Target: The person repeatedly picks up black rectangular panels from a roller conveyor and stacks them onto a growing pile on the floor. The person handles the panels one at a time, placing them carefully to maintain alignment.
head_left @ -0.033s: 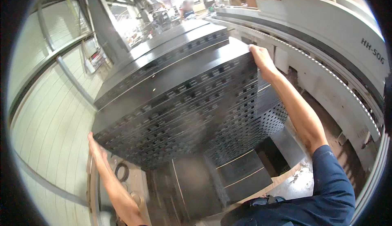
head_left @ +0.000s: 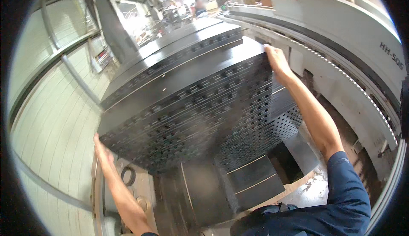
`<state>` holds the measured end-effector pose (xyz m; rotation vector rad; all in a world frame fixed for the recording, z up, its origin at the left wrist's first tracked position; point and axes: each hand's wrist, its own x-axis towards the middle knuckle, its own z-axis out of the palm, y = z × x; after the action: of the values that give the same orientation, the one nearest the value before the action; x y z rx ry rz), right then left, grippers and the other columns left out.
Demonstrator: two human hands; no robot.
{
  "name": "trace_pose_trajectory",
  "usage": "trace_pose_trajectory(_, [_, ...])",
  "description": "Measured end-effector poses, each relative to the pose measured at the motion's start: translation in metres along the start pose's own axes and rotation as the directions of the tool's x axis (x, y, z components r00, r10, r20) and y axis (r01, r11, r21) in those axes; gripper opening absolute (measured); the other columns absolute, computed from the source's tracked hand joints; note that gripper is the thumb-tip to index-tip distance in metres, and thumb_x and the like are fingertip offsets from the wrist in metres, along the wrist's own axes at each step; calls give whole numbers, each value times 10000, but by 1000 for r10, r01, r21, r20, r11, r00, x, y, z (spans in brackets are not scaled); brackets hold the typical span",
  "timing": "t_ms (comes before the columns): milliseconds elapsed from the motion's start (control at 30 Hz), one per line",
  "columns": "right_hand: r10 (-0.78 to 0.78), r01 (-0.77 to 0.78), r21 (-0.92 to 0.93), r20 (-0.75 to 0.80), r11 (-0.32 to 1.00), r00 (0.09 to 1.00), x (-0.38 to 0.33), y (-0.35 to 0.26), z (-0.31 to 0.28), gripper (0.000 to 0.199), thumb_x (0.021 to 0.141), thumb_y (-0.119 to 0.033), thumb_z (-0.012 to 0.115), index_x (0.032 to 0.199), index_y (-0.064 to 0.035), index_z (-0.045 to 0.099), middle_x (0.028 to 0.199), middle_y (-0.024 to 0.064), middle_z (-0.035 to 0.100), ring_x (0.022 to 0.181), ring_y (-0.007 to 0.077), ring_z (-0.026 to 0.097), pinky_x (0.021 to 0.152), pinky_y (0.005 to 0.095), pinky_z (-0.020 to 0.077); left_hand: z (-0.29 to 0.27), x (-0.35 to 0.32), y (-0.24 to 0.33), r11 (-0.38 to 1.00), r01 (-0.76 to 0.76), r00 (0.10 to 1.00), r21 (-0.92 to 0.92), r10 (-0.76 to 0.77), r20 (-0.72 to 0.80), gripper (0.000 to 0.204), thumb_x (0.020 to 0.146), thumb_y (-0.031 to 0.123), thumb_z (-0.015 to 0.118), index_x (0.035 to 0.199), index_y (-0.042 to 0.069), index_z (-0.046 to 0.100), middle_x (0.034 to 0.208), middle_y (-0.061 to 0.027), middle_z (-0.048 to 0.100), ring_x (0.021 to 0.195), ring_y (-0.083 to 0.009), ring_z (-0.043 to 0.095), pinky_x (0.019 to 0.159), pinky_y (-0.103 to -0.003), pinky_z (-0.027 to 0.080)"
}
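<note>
A tall stack of black boards (head_left: 200, 95), its near edges full of small slots and holes, fills the middle. My left hand (head_left: 103, 153) grips the left end of the stack near its upper corner; part of its fingers is hidden. At the opposite end, my right hand (head_left: 279, 63) holds the upper right corner, with the thumb by the top board. My arms are spread wide across the stack's length. Farther back, more black boards (head_left: 179, 48) lie on top, set back from the near edge.
Lower black panels (head_left: 251, 180) with pale edges lie in front of me. A long grey machine (head_left: 341, 35) runs along the right. A pale ribbed wall (head_left: 47, 121) stands left. Rolls of tape (head_left: 128, 175) lie near my left forearm. Another person (head_left: 200, 8) is far back.
The view has shifted slightly, so the stack sits a little farther right. Both hands stay at the same ends of the stack.
</note>
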<state>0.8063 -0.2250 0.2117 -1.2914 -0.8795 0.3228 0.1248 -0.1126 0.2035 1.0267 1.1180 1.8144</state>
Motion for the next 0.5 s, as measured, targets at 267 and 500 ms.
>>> trace_pose_trajectory(267, [31,-48,-67,-234,997,972,29,23,2,920,913,-731,330,1257,89,563,1198,230,612,1146,262,519,997,392,380,39,5,0,921,-298,862,251,373,-344,727,954,601,397,1084,-52,691,1135,-175,680,1130,-286,591,1003,-382,398])
trace_pose_trajectory(500, [11,-5,24,-242,1000,970,36,36,8,968,909,-735,328,1283,141,505,1225,257,581,1127,308,527,1007,379,360,52,-6,1,830,-423,665,364,557,-497,776,992,565,281,1047,-101,676,1013,-200,708,1042,-298,646,948,-408,450])
